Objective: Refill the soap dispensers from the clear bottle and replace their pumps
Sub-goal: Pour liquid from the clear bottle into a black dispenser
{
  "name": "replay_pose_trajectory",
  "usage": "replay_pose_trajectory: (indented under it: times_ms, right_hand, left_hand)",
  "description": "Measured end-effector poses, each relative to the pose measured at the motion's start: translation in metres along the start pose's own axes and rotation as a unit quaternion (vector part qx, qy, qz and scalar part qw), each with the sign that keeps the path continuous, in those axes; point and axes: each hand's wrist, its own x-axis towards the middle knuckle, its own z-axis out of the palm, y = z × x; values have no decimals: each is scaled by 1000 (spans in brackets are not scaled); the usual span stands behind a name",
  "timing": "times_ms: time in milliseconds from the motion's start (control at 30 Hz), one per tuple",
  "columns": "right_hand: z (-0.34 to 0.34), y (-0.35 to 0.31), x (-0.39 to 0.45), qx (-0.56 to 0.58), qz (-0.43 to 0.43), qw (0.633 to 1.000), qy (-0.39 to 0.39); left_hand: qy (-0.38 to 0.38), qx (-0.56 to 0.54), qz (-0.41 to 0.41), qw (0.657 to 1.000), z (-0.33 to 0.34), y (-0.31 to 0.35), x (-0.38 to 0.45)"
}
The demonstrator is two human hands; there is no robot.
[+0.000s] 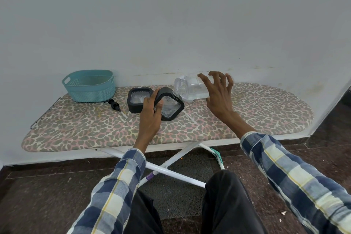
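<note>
Two square dispensers with black frames and clear faces sit mid-board. My left hand (150,114) grips the right-hand dispenser (169,107) by its left edge and holds it tilted. The left-hand dispenser (140,99) stands just behind my fingers, untouched. The clear bottle (187,86) lies on its side at the back of the board, cap end to the left, with a little clear liquid inside. My right hand (218,97) hovers in front of it with fingers spread and curved, holding nothing. A black pump (115,105) lies loose left of the dispensers. A thin clear tube (190,118) pokes out right of the tilted dispenser.
Everything rests on an ironing board with a leopard-print cover (256,112), set against a pale wall. A teal woven basket (89,86) stands at the back left corner. The board's white crossed legs (171,169) and my knees are below the front edge.
</note>
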Motion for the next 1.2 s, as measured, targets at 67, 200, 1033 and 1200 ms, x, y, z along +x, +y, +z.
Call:
replay_pose_trajectory:
  times_ms: [67,200,1033,1200]
  right_hand:
    - [0,0,0,-1,0,1000,0]
    - [0,0,0,-2,-1,1000,0]
    - [7,5,-2,-19,-9,1000,18]
    - [7,5,-2,-19,-9,1000,21]
  left_hand:
    - [2,-1,0,1000,0,0,0]
    - [5,-4,7,1000,0,0,0]
    - [7,-4,21,1000,1,-3,1]
    - [7,-7,21,1000,1,-3,1]
